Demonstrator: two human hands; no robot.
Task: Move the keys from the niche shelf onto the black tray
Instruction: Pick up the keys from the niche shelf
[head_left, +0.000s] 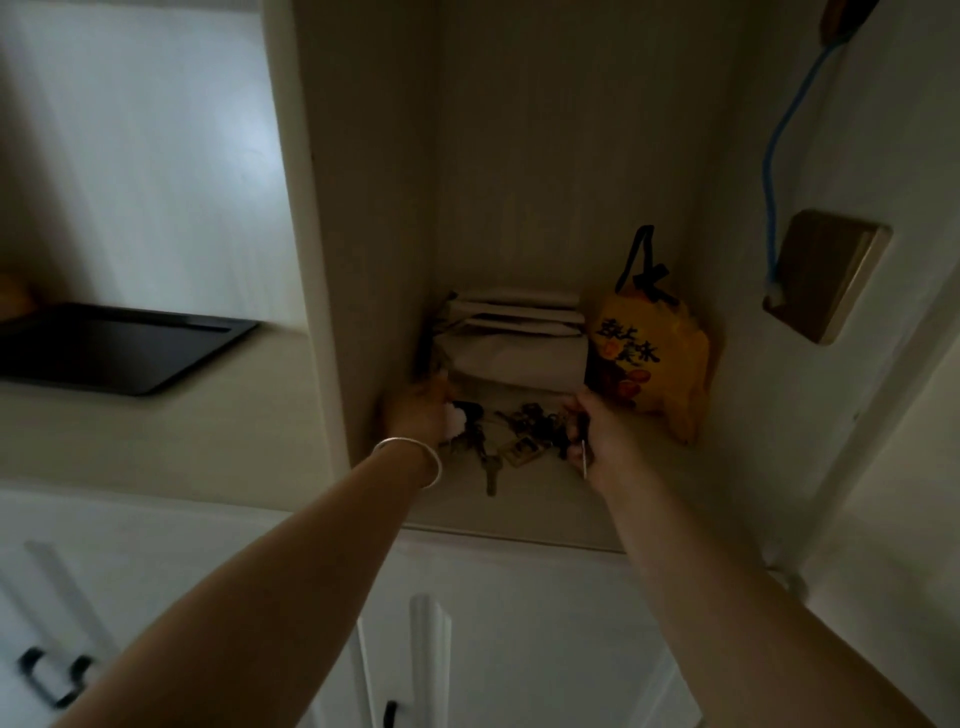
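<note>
Two bunches of keys lie on the niche shelf (519, 514). My left hand (418, 415), with a silver bangle at the wrist, is closed on the left bunch (480, 449), which has a white fob and long keys that hang toward the shelf's front. My right hand (597, 434) grips the right bunch (535, 426), a dark tangle with a tan tag. The black tray (119, 348) sits on the counter to the left of the niche, apart from both hands.
Behind the keys stands a stack of folded beige paper bags (511, 338). A yellow snack bag (652, 358) leans in the niche's right corner. A brass wall switch (823, 275) and a blue cord (779, 150) are on the right wall. White cabinet doors (519, 649) lie below.
</note>
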